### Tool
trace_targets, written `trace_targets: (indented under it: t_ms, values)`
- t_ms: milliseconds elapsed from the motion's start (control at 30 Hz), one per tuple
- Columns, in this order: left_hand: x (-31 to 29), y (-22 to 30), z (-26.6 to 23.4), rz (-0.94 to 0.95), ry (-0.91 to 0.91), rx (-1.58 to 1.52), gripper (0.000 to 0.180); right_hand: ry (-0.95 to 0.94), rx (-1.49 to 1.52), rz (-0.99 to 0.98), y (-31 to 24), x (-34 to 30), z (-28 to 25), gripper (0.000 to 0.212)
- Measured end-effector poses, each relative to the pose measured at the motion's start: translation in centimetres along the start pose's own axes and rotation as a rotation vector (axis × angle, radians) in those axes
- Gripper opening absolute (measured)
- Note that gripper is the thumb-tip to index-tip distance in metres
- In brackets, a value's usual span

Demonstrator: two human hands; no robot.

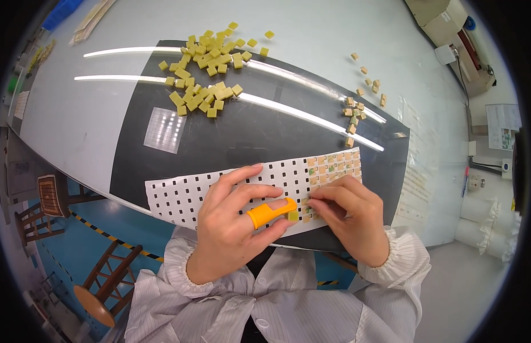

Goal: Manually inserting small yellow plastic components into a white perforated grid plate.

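White sheet (191,191): elongated, marked with rows of small dark squares, laid slightly aslant along the near side of the tabletop (208,146). Tan pieces (334,162), some with green marks, occupy its right end in rows. Olive-yellow block (293,216): positioned over the sheet, left of these rows.

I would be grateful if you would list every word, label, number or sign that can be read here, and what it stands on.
None can be read.
Posted paper at far right: print too small and blurred.
Label on the pale machine: too small.
White sheet: black squares, no readable words.
Striped tape: yellow and black, no readable words.
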State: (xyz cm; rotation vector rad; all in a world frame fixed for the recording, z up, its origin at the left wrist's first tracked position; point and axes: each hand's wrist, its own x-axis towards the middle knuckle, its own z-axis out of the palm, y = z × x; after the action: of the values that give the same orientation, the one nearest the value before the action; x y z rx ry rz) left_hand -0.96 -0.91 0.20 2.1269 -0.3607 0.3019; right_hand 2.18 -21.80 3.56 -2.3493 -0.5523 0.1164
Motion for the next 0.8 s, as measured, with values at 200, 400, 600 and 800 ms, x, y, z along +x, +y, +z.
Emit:
trace_targets:
  t_ms: [200, 400, 600, 800]
  values:
    - [-0.25, -0.26, 0.06, -0.024, 0.000, -0.029, 0.030, 0.004, -0.038, 0.001, -0.30, -0.39, 0.37, 0.015]
    - [-0.20, -0.23, 0.10, -0.030, -0.001, -0.037, 0.030, 0.011, -0.029, -0.004, -0.35, -0.20, 0.40, 0.015]
    - [-0.26, -0.23, 0.05, -0.026, -0.001, -0.036, 0.031, -0.011, -0.043, -0.001, -0.46, -0.22, 0.20, 0.014]
    - [-0.26, -0.21, 0.08, -0.033, -0.004, -0.042, 0.030, -0.062, 0.021, 0.086, -0.49, 0.26, 0.00, 0.013]
